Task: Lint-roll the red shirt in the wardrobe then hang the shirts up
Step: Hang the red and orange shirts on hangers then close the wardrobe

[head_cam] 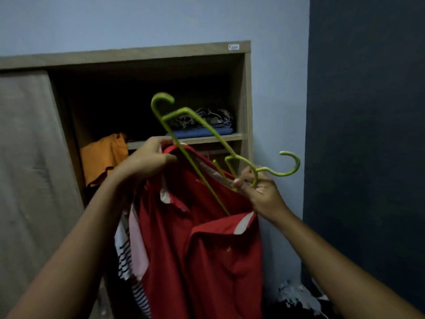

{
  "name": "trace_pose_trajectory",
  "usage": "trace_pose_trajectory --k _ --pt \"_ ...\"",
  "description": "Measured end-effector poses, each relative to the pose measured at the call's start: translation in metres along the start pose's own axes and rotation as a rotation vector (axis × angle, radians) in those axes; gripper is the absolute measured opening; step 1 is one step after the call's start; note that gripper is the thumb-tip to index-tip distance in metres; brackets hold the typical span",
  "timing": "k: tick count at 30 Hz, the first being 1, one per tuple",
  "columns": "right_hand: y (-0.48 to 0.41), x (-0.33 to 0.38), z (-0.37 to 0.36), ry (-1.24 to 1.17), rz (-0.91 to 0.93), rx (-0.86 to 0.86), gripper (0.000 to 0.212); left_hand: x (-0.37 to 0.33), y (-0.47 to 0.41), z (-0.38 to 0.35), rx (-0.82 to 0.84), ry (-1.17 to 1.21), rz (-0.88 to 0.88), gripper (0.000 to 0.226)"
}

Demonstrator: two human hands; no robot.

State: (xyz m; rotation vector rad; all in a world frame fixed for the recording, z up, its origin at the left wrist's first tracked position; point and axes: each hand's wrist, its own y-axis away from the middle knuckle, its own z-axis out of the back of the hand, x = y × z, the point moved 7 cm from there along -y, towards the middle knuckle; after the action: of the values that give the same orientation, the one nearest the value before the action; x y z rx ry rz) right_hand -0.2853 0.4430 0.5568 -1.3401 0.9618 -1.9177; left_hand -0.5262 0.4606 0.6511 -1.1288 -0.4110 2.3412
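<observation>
So the red shirt [207, 249] is hanging limp between both hands in front of the wardrobe [247, 100]. The left hand [147, 162] is bunched around its collar edge and the rest droops straight down below that hand. It's soft, floppy and light. It won't hold any shape on its own, and I'd guess it slides off whatever it's draped on if the shoulders aren't seated. The right hand [259, 192] has its fingers curled round a tangle of green hangers [213, 133] just under one hook. They're thin, stiff plastic, springy-looking and prone to snagging each other. One arm of a hanger pokes down into the neck opening, just beside the right hand's fingertips. I'd keep hold at the collar or shoulder seam and grab the hanger by its neck, not its skinny arms. A striped shirt [124, 256] and a pink one [138, 245] dangle below the left wrist.
</observation>
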Motion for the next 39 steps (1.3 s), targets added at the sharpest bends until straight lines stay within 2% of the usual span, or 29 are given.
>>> trace_pose_trajectory --k 4,6,9,12,16,20,22,24,27,29,31,33,34,36,37,39 --pt "-0.008 0.001 0.015 0.227 0.051 0.275 0.03 0.005 0.017 0.023 -0.043 -0.049 -0.078 0.036" --pt "-0.008 0.0 0.019 0.321 -0.003 0.397 0.024 0.015 0.022 0.025 -0.062 -0.173 -0.058 0.038" --pt "-0.006 0.006 0.021 0.504 -0.036 0.587 0.019 0.036 0.032 0.033 -0.112 -0.342 0.041 0.029" --pt "-0.006 0.01 0.022 0.653 -0.083 0.741 0.02 0.057 0.038 0.038 -0.098 -0.359 0.114 0.015" --pt "-0.004 0.009 0.019 0.867 -0.163 0.95 0.024 0.054 0.045 0.034 -0.131 -0.354 0.107 0.018" --pt "-0.005 0.002 0.004 0.935 -0.152 0.951 0.038 0.024 0.049 0.01 -0.206 -0.193 0.092 0.022" --pt "-0.005 -0.003 -0.009 0.867 -0.183 0.924 0.046 0.006 0.054 -0.012 -0.162 -0.06 0.07 0.023" --pt "-0.008 -0.008 -0.019 0.722 -0.231 0.879 0.049 -0.007 0.057 -0.031 -0.11 -0.033 0.048 0.021" --pt "-0.015 0.0 -0.027 0.605 -0.234 0.834 0.034 -0.021 0.065 -0.055 0.05 -0.133 -0.008 0.024" --pt "-0.02 0.007 -0.024 0.552 -0.235 0.788 0.03 -0.023 0.071 -0.062 0.152 -0.08 -0.014 0.022" --pt "-0.025 0.013 -0.018 0.495 -0.225 0.746 0.028 -0.025 0.07 -0.047 0.042 -0.139 -0.083 0.022" --pt "-0.029 0.017 -0.012 0.482 -0.222 0.72 0.028 -0.024 0.066 -0.026 -0.149 -0.33 -0.197 0.022" --pt "-0.031 0.02 -0.01 0.476 -0.216 0.714 0.029 -0.019 0.063 -0.022 -0.165 -0.41 -0.211 0.028" --pt "-0.035 0.025 -0.011 0.456 -0.195 0.71 0.029 0.0 0.056 -0.028 -0.05 -0.522 -0.186 0.048" --pt "-0.037 0.028 -0.013 0.45 -0.187 0.713 0.028 0.01 0.053 -0.034 0.016 -0.544 -0.18 0.051" --pt "-0.039 0.031 -0.016 0.467 -0.175 0.727 0.023 0.021 0.05 -0.042 0.07 -0.517 -0.202 0.032"
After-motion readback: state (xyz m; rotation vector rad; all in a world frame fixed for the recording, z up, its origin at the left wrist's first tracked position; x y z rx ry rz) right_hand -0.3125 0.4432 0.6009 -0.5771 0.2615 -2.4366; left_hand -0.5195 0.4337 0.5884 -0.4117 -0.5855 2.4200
